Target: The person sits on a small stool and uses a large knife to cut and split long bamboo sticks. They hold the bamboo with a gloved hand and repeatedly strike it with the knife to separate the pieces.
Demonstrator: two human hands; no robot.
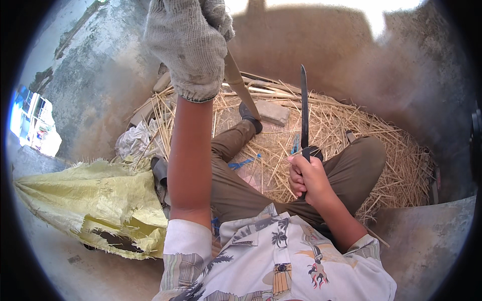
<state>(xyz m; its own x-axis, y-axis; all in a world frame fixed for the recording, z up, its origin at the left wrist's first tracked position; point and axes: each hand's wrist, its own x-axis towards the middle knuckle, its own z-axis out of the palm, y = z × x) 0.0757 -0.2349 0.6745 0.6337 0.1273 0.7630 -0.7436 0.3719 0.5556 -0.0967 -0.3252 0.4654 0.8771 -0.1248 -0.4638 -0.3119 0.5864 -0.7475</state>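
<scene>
Closest in, the person's patterned shirt [301,261] and brown trousers [241,185] frame the lap; the knees seem parted to leave working room. To the left, a torn yellow sack [115,183] lies well clear of the blade. Just above the lap, the right hand [309,178] is clenched around the black handle of a knife [304,110], elbow bent, forearm angled inward. The blade stands up and away from the body, probably to keep it off the legs. The left hand [188,50], in a grey knitted glove, is raised with the arm nearly straight; its grip appears closed around a long pale strip [242,89], though the upper frame edge crops part of it. The glove presumably guards against splinters or the blade. The strip slants from the glove down toward the shoe [247,112]; whether its lower end touches anything, I cannot tell. Farther out, a brick [273,113] sits just beside the shoe, and straw-like shavings [391,160] spread toward the wall [301,55].
</scene>
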